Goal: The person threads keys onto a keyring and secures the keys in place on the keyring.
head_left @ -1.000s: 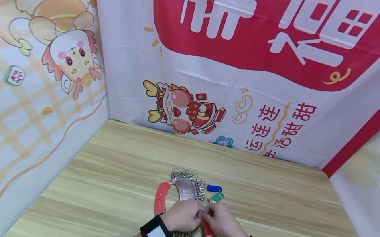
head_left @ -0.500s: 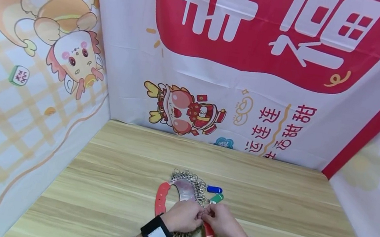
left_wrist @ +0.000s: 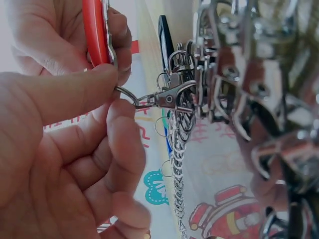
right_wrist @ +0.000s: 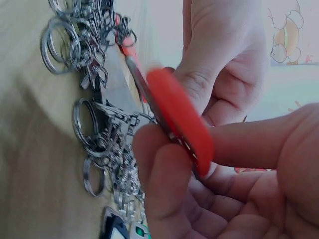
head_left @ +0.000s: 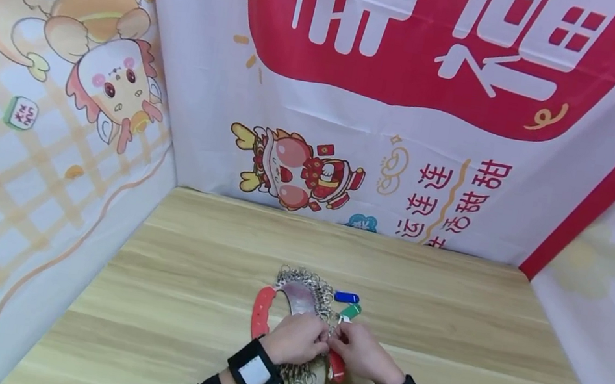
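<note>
A curved metal plate [head_left: 298, 297] with a red grip [head_left: 262, 310] lies on the table, its outer edge crowded with metal clasps and key rings. My left hand [head_left: 295, 338] is over its near part and pinches a split key ring [left_wrist: 127, 93] between thumb and forefinger. That ring hangs on a swivel clasp [left_wrist: 169, 98] joined to the bunch. Right beside it, my right hand [head_left: 359, 350] pinches a slim red-and-metal pocket tool [right_wrist: 184, 119], whose exact kind I cannot tell. The tool's upper end is at the left fingertips, close to the ring.
A small blue piece [head_left: 346, 297] and a green one [head_left: 350, 311] lie on the table [head_left: 443, 316] just right of the clasps. Loose rings [right_wrist: 92, 174] stick out around the bunch. Printed cloth walls [head_left: 203, 138] stand at the back and sides.
The head view has tilted slightly downward. Both hands stay together at the same place, still holding the ring and the red pocket tool.
</note>
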`<state>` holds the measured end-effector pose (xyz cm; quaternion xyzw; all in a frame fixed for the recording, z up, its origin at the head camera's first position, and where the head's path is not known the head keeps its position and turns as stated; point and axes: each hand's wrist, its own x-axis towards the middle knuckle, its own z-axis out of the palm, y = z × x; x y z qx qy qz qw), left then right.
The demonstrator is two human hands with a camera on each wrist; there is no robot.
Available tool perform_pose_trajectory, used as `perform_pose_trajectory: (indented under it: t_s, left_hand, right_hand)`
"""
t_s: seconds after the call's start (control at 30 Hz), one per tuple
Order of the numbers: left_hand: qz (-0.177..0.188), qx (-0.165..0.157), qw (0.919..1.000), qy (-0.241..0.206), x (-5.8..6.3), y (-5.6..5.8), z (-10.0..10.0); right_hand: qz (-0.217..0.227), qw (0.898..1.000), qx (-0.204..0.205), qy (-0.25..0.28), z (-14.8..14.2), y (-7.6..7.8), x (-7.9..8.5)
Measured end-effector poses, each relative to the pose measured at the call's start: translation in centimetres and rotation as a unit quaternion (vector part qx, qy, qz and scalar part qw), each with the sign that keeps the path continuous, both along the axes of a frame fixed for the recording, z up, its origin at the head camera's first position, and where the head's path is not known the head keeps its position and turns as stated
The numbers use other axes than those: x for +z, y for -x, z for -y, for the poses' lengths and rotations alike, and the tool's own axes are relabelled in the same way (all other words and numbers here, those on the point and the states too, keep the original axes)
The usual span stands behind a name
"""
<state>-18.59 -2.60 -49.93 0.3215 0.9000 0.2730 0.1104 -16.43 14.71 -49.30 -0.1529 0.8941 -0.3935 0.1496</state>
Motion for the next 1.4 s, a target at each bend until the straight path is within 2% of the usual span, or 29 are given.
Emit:
perform_pose_trajectory:
  t_s: [0.17, 0.3, 0.47, 0.6, 0.77, 0.87, 1.03, 1.17, 1.4]
  left_hand:
    - [0.004, -0.004, 0.9999, -0.013, -0.1, 0.5, 0.2]
    - [0.002, 0.005, 0.9999, -0.009, 0.1, 0.3, 0.2]
    - [0.001, -0.005, 1.0000, -0.008, 0.4, 0.1, 0.3]
    - [0.007, -0.027, 0.9996, -0.010, 0.7, 0.3, 0.7]
    - [0.035, -0.020, 0.9992, -0.001, 1.6, 0.7, 2.2]
    - [0.051, -0.009, 0.9986, -0.011, 2.0, 0.9, 3.2]
    - [0.033, -0.005, 0.9991, -0.027, 2.2, 1.1, 4.3]
    - [0.030, -0.009, 0.9991, -0.027, 2.0, 0.7, 4.8]
    - [0.045, -0.020, 0.9987, -0.010, 1.9, -0.2, 5.0]
  right_hand:
    - [0.004, 1.000, -0.012, 0.022, 0.1, 0.2, 0.0]
    - [0.010, 0.999, -0.027, 0.039, 0.2, 0.1, -0.2]
    - [0.020, 0.999, -0.007, 0.046, -0.1, -0.4, 0.2]
    - [0.010, 1.000, 0.023, 0.017, -1.0, -0.5, 0.8]
    - [-0.020, 0.998, 0.059, -0.023, -1.9, -0.4, 1.0]
    - [-0.012, 0.997, 0.064, -0.033, -2.3, -0.7, 0.7]
    - [0.012, 0.996, 0.065, -0.054, -2.4, -1.3, 0.1]
    - [0.017, 0.995, 0.074, -0.066, -2.1, -2.2, -0.8]
    - [-0.043, 0.991, 0.084, -0.097, -1.5, -3.4, -1.5]
